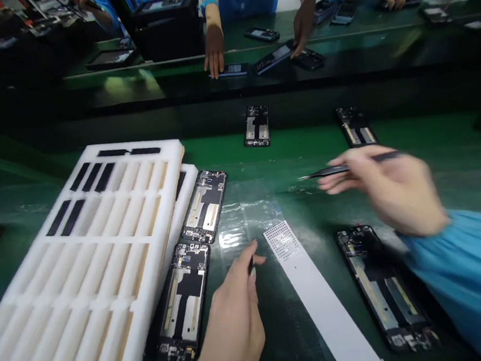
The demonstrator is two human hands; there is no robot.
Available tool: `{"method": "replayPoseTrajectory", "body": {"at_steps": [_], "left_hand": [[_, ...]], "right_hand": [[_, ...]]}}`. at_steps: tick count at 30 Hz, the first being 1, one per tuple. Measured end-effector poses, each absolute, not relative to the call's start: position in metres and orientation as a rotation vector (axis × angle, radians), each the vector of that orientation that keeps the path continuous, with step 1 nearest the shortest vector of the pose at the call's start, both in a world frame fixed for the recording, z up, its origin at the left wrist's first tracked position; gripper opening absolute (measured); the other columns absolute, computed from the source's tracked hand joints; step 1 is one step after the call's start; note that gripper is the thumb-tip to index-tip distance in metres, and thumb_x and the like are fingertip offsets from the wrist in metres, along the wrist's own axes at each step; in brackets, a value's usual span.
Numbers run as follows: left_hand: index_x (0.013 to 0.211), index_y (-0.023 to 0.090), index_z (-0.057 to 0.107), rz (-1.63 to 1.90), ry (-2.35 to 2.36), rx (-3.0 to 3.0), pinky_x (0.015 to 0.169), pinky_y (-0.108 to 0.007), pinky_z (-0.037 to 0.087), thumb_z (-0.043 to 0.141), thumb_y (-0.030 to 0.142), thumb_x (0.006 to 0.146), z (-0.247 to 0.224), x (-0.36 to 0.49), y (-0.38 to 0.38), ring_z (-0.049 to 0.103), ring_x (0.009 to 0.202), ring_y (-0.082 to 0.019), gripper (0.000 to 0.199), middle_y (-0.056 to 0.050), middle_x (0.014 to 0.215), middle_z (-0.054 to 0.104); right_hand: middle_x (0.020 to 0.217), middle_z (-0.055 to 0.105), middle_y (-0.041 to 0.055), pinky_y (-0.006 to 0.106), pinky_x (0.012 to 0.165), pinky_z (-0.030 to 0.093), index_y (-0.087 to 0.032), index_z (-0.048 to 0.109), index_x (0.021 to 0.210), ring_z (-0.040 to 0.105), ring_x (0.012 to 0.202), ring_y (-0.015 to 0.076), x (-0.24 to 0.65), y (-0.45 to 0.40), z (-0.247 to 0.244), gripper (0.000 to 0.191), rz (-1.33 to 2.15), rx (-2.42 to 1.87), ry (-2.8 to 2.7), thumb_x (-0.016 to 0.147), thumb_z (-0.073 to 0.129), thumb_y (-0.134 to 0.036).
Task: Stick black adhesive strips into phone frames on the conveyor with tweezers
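My right hand (394, 185) grips black tweezers (333, 170), their fine tips pointing left over the green bench. My left hand (232, 317) is closed in a pinch around a small black piece (251, 264), mostly hidden by the fingers. Between the hands lies a white strip (320, 303) with a grid of tiny dots at its far end. To the right of the strip is an opened phone (383, 291), partly shaded by my right sleeve. Left of my left hand, a second opened phone (186, 299) lies below a third (205, 206).
A white foam tray (145, 249) with slots, some holding black parts (104, 176), rests on another tray at left. Further opened phones (256, 127) lie farther back. Across the bench, co-workers' hands (214, 49) handle handsets (275, 57). Clear film (244, 220) covers the bench middle.
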State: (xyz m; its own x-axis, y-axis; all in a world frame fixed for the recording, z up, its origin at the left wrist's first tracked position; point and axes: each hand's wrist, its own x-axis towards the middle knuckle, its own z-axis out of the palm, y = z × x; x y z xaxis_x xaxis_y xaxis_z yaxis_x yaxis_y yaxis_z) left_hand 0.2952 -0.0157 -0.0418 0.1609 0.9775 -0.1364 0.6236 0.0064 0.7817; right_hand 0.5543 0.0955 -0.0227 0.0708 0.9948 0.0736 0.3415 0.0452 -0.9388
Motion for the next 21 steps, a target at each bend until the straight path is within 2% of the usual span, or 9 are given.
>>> {"method": "replayPoseTrajectory", "body": {"at_steps": [1, 3, 6, 11, 14, 21], "left_hand": [[0.143, 0.019, 0.043, 0.548, 1.577, 1.943, 0.077, -0.032, 0.059, 0.031, 0.008, 0.098, -0.044, 0.296, -0.009, 0.070, 0.091, -0.018, 0.048, -0.011, 0.124, 0.068], [0.140, 0.013, 0.048, 0.381, 1.639, 2.355, 0.077, -0.036, 0.062, 0.030, -0.007, 0.084, -0.047, 0.299, 0.005, 0.069, 0.107, -0.025, 0.063, -0.014, 0.133, 0.065], [0.137, 0.008, 0.054, 0.083, 1.747, 2.666, 0.069, -0.038, 0.064, 0.033, -0.013, 0.072, -0.051, 0.307, 0.025, 0.071, 0.103, -0.028, 0.072, -0.016, 0.142, 0.060], [0.142, 0.009, 0.051, -0.178, 1.792, 2.723, 0.065, -0.035, 0.064, 0.039, -0.012, 0.067, -0.057, 0.316, 0.053, 0.071, 0.091, -0.022, 0.079, -0.012, 0.157, 0.041], [0.144, 0.009, 0.049, -0.216, 1.775, 2.716, 0.065, -0.033, 0.064, 0.039, -0.012, 0.064, -0.063, 0.317, 0.061, 0.070, 0.092, -0.022, 0.083, -0.009, 0.155, 0.043], [0.142, 0.010, 0.053, -0.175, 1.762, 2.709, 0.058, -0.031, 0.062, 0.041, -0.008, 0.069, -0.069, 0.314, 0.063, 0.069, 0.087, -0.021, 0.076, -0.007, 0.153, 0.046]], "right_hand": [[0.077, 0.078, 0.0116, 0.033, 0.067, 0.065, -0.016, 0.068, 0.092, 0.077, 0.070, 0.0224, 0.549, 0.116, -0.033, 0.050, 1.021, -1.408, -1.404, 0.093, 0.054, -0.065], [0.072, 0.077, 0.0125, 0.033, 0.061, 0.065, -0.015, 0.065, 0.086, 0.076, 0.063, 0.0224, 0.535, 0.146, -0.055, 0.056, 1.196, -1.331, -1.386, 0.088, 0.058, -0.070], [0.071, 0.078, 0.0128, 0.033, 0.060, 0.066, -0.015, 0.065, 0.085, 0.077, 0.063, 0.0228, 0.515, 0.160, -0.079, 0.057, 1.339, -1.255, -1.389, 0.084, 0.061, -0.072], [0.071, 0.077, 0.0091, 0.031, 0.062, 0.065, -0.017, 0.065, 0.085, 0.076, 0.061, 0.0199, 0.512, 0.156, -0.089, 0.050, 1.379, -1.242, -1.389, 0.087, 0.062, -0.066], [0.071, 0.077, 0.0079, 0.031, 0.063, 0.065, -0.018, 0.065, 0.087, 0.075, 0.063, 0.0191, 0.515, 0.156, -0.089, 0.047, 1.352, -1.252, -1.405, 0.090, 0.060, -0.064], [0.078, 0.078, 0.0072, 0.030, 0.067, 0.065, -0.018, 0.067, 0.090, 0.076, 0.068, 0.0184, 0.514, 0.154, -0.090, 0.040, 1.309, -1.253, -1.454, 0.096, 0.058, -0.056]]}}
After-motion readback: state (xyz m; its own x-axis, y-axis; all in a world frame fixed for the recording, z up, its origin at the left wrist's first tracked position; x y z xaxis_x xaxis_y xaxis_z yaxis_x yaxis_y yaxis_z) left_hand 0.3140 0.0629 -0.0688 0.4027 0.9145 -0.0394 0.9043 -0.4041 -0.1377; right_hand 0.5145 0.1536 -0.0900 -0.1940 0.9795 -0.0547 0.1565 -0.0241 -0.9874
